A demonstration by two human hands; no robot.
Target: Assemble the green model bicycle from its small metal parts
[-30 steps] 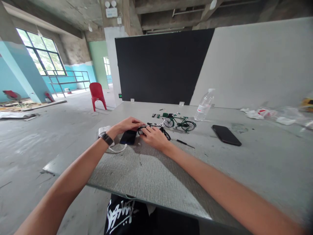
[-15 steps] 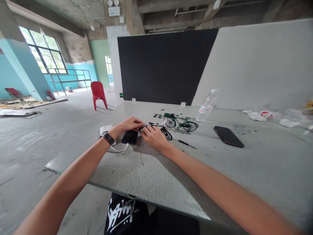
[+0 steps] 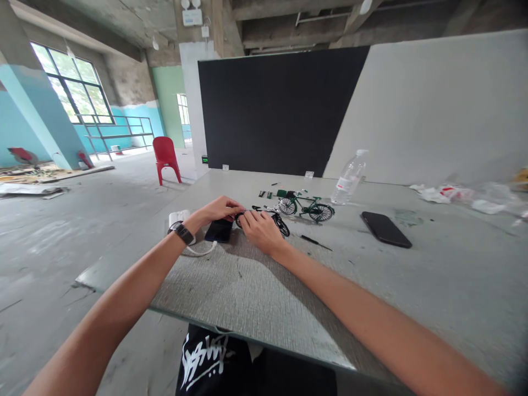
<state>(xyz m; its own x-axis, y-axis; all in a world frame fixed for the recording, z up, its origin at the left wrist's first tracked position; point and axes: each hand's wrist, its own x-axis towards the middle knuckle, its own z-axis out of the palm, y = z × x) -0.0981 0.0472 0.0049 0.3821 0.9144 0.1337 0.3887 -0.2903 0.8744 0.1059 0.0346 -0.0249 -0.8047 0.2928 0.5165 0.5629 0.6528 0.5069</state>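
Observation:
A small black model bicycle (image 3: 281,224) is between my hands, its rear wheel at the left and its front wheel at the right. My left hand (image 3: 225,208) pinches at the rear-wheel end, with a watch on its wrist. Curled over the near side of the frame, my right hand (image 3: 260,231) hides much of the middle. Whatever small part the fingertips may hold is too small to make out. Just behind stands a green model bicycle (image 3: 307,207). A thin black screwdriver (image 3: 315,242) lies to the right of my right hand.
A dark phone (image 3: 218,231) with a white cable lies under my left hand, beside a white power strip (image 3: 180,218). Small green and black parts (image 3: 281,193) sit farther back. To the right are a plastic bottle (image 3: 350,179), a black phone (image 3: 385,229) and crumpled plastic (image 3: 487,199).
My right fingers have shifted slightly on the black bicycle, and its front end has turned or tilted a little. My left hand stays almost in place.

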